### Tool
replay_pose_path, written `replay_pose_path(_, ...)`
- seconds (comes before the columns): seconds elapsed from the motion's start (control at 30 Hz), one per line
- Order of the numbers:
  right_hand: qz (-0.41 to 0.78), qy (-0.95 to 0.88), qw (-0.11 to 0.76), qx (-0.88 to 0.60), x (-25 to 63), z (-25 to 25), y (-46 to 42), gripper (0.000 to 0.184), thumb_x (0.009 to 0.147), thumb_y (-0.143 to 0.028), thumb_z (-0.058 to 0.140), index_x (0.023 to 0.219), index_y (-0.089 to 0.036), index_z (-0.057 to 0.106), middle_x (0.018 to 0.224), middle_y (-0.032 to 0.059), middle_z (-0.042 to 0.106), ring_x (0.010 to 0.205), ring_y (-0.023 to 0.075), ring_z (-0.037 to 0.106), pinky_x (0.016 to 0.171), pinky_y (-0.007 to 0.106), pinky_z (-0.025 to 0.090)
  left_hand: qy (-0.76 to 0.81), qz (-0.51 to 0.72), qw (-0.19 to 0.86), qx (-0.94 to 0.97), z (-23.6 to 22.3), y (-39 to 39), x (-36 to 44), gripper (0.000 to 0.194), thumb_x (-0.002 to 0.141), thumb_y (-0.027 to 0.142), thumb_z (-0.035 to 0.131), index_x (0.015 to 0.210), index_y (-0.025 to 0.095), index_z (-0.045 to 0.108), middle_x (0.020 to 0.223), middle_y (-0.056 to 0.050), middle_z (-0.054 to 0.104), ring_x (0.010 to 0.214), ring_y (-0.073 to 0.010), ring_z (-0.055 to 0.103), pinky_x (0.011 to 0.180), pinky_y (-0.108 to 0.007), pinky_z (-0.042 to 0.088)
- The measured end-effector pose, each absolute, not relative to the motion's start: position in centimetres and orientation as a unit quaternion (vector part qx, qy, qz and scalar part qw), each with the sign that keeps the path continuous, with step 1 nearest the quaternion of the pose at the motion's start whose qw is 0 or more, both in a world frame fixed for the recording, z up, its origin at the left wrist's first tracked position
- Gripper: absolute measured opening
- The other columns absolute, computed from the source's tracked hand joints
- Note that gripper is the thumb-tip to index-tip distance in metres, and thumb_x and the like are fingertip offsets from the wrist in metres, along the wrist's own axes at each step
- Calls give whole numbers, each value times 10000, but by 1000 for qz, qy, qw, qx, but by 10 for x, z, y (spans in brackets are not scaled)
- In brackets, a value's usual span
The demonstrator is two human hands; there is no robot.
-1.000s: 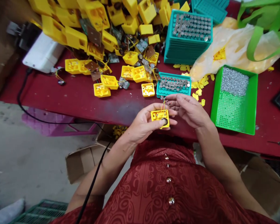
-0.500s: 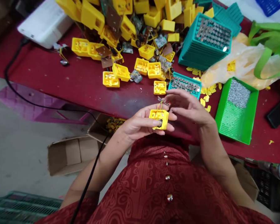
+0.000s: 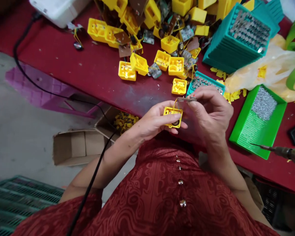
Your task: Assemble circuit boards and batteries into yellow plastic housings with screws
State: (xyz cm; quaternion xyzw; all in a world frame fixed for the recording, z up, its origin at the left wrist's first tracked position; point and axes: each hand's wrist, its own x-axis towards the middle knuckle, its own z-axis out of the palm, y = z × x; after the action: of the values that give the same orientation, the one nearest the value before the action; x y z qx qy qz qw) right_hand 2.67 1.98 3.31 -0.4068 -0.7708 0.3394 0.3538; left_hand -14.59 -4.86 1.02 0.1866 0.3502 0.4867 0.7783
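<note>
My left hand (image 3: 159,119) grips a small yellow plastic case (image 3: 166,112), its open side facing up and the thumb across it. A dark round part (image 3: 176,123) sits inside the case, partly under the thumb. Thin wires (image 3: 175,104) run from the case up to a small circuit board (image 3: 184,99). My right hand (image 3: 210,113) pinches that board by its right end, just above the case. Beyond the fingers lies another open yellow case (image 3: 179,86), beside a teal tray of round metal cells (image 3: 206,82).
Yellow cases with wired boards (image 3: 147,36) are heaped at the back. A stack of teal trays (image 3: 226,49) stands right of them. A green basket of small metal pieces (image 3: 248,131) is at the right, with a screwdriver bit (image 3: 265,147) over it. A black cable (image 3: 51,95) crosses the left side.
My right hand has closed on the circuit board and drawn it to the right of the case. The left hand still holds the case. The view has shifted, and the driver's tip has come over the basket.
</note>
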Motion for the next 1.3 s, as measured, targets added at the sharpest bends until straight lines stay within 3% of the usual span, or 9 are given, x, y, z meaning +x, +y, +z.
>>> replay_pose_path(0.17, 241, -817, 442, -280, 22, 28, 6, 31, 989, -275, 723, 1015, -266, 708, 912, -15, 753, 815, 136, 734, 761, 288, 639, 375, 523, 754, 127, 5, -51, -144, 275, 817, 224, 821, 1054, 193, 684, 980, -14, 771, 800, -152, 757, 663, -248, 639)
replay_pose_path(0.23, 213, -833, 456, -231, 21, 24, 2, 138, 966, -210, 737, 1089, -270, 723, 929, -19, 769, 849, 141, 751, 779, 278, 650, 355, 530, 764, 93, 2, -52, -147, 301, 767, 183, 802, 1055, 182, 714, 956, -18, 772, 795, -147, 741, 695, -258, 644)
replay_pose_path(0.37, 182, -879, 400, -187, 28, 24, 0, 315, 972, -126, 687, 1249, -273, 714, 1058, 25, 792, 966, 156, 762, 840, 286, 672, 297, 531, 791, 57, 2, -53, -156, 424, 645, 178, 810, 1064, 142, 755, 920, -43, 792, 808, -170, 739, 735, -285, 661)
replay_pose_path(0.6, 176, -917, 322, -157, 46, 40, 0, 237, 979, -99, 668, 1184, -203, 723, 1095, 51, 789, 974, 153, 739, 811, 294, 653, 359, 517, 771, 95, 13, -51, -151, 319, 744, 155, 815, 1047, 163, 715, 966, -34, 800, 809, -132, 741, 700, -215, 616)
replay_pose_path(0.77, 181, -923, 291, -174, 52, 53, -1, 193, 1025, -143, 624, 1121, -274, 729, 1053, -7, 783, 931, 121, 737, 812, 271, 635, 372, 512, 757, 164, 17, -51, -145, 317, 730, 89, 751, 1031, 185, 731, 974, 1, 761, 786, -108, 699, 707, -212, 563)
replay_pose_path(0.93, 161, -926, 279, -196, 53, 60, -3, 175, 1008, -125, 646, 1123, -211, 746, 1007, 23, 780, 885, 113, 731, 808, 245, 632, 390, 516, 734, 207, 20, -49, -142, 374, 705, 112, 830, 1056, 188, 724, 1000, -16, 764, 904, -155, 729, 842, -272, 588)
replay_pose_path(1.1, 154, -915, 258, -271, 50, 60, -6, 257, 990, -85, 640, 1162, -232, 762, 1016, 25, 792, 922, 132, 767, 833, 249, 643, 376, 493, 768, 163, 22, -48, -138, 347, 745, 113, 762, 1085, 163, 719, 912, 5, 763, 796, -129, 718, 770, -261, 596)
replay_pose_path(1.17, 164, -915, 233, -287, 49, 62, -5, 284, 990, -95, 643, 1186, -267, 756, 1037, 3, 799, 939, 140, 781, 856, 259, 647, 372, 481, 780, 147, 23, -49, -138, 388, 753, 111, 716, 1137, 168, 714, 942, 8, 775, 846, -153, 748, 799, -294, 624)
replay_pose_path(1.3, 165, -918, 209, -293, 50, 67, -1, 258, 969, -88, 662, 1187, -205, 735, 1066, 10, 808, 915, 161, 789, 861, 282, 655, 399, 484, 762, 163, 25, -53, -138, 466, 694, 110, 742, 1150, 199, 701, 995, 12, 784, 929, -182, 790, 804, -286, 656)
